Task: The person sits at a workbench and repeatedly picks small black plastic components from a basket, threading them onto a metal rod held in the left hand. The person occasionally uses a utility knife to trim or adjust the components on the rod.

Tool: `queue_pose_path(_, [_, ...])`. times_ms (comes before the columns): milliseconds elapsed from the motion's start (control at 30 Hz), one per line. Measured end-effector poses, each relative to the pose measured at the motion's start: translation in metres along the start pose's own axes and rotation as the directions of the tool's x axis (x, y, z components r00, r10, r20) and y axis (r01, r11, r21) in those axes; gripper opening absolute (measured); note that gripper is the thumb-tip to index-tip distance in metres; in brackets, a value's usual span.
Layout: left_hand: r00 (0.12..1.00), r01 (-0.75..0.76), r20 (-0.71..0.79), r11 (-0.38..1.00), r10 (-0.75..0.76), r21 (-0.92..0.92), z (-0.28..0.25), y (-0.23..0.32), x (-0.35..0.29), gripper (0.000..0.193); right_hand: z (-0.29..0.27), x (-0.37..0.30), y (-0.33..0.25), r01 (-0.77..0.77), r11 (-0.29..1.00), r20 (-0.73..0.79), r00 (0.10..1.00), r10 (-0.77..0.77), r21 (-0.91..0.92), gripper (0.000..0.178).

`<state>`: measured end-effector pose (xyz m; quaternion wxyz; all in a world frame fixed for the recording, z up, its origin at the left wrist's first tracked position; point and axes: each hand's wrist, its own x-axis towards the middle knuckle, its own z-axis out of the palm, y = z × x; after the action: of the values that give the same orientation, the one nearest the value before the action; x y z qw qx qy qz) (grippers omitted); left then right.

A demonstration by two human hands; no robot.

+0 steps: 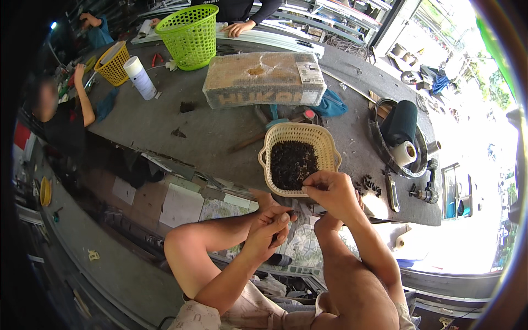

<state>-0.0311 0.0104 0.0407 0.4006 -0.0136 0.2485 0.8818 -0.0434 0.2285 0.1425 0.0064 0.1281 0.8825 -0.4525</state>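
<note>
A cream plastic basket (334, 144) stands at the near edge of the grey work table, holding a heap of small dark pieces (294, 165) whose kind is too small to tell. Over its near right rim is my right hand (333, 192), thumb and forefinger pinched together; whatever is between them cannot be made out. My left hand (269, 230) is held lower, in front of the table and above my lap, its fingers curled and thumb pressed in. A tiny dark bit shows at its fingertips, too small to name. More dark pieces (371, 186) lie loose right of the basket.
Behind the basket lie a hammer (253, 140) and a wrapped cardboard box (264, 82). A green basket (190, 38), yellow basket (114, 65) and spray can (140, 80) stand left. A power drill (428, 192) and black ring (379, 146) are right. Co-workers are across and left.
</note>
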Motion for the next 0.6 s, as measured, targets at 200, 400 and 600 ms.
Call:
queue_pose_path(200, [0.998, -0.048, -0.033, 0.998, 0.049, 0.03, 0.005, 0.002, 0.0, 0.019, 0.008, -0.024, -0.009, 0.039, 0.992, 0.146, 0.988, -0.057, 0.122, 0.02])
queue_pose_path(400, [0.995, -0.071, -0.059, 0.992, 0.078, 0.107, 0.009, 0.003, -0.001, 0.017, 0.014, -0.034, -0.01, 0.071, 0.982, 0.134, 0.986, -0.096, 0.174, 0.014])
queue_pose_path(600, [0.991, -0.091, -0.084, 0.984, 0.104, 0.151, 0.009, 0.001, -0.001, 0.021, 0.016, -0.038, -0.01, 0.083, 0.974, 0.143, 0.983, -0.114, 0.21, 0.014])
